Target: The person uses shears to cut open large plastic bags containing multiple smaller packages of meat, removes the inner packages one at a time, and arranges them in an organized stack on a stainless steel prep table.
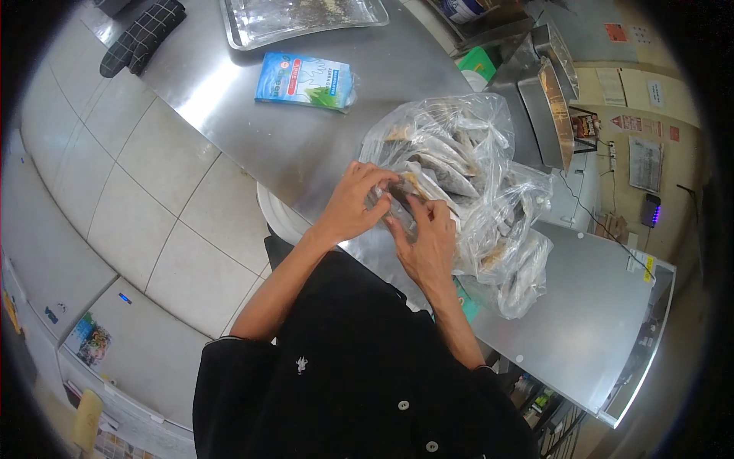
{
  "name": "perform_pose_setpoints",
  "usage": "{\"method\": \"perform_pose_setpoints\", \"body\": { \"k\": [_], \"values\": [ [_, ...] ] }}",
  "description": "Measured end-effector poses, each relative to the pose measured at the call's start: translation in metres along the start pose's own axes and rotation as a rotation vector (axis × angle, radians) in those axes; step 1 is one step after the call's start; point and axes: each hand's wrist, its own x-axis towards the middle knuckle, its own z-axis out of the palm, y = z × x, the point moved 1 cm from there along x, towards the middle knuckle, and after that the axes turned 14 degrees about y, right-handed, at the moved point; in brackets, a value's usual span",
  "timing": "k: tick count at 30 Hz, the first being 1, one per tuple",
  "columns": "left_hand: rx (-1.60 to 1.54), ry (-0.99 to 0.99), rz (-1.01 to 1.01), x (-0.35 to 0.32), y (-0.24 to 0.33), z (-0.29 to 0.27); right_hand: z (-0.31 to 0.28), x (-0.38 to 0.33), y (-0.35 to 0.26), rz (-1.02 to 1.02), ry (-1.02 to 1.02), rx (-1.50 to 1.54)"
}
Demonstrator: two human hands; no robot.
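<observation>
My left hand (353, 203) and my right hand (430, 249) come together at the near side of a large clear plastic bag. Between them is a small clear plastic packet (399, 205) with something dark inside, pinched by the fingers of both hands. What fills it is too hidden by my fingers to name. The large clear plastic bag (466, 122) lies bunched just beyond and to the right of my hands. Inside it are several pale, greyish wrapped packets (443, 168), some with yellowish-brown patches. Its lower right part (524, 275) spreads toward a smooth grey surface.
A blue and white pouch (302, 80) lies on the steel table (222, 99). Farther back is a metal tray (306, 19) with crumbs, and a dark checked oven mitt (145, 34) sits at the far left corner. Upright metal containers (539, 107) stand at the right.
</observation>
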Motion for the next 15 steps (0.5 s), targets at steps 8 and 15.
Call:
{"method": "perform_pose_setpoints", "body": {
  "k": [8, 15],
  "values": [
    [0.02, -0.029, 0.019, 0.002, -0.003, 0.0, -0.004, 0.001, 0.003, -0.028, 0.119, 0.108],
    [-0.033, 0.026, -0.016, -0.004, -0.006, 0.004, -0.02, 0.009, 0.001, -0.042, 0.023, 0.144]
  ]
}}
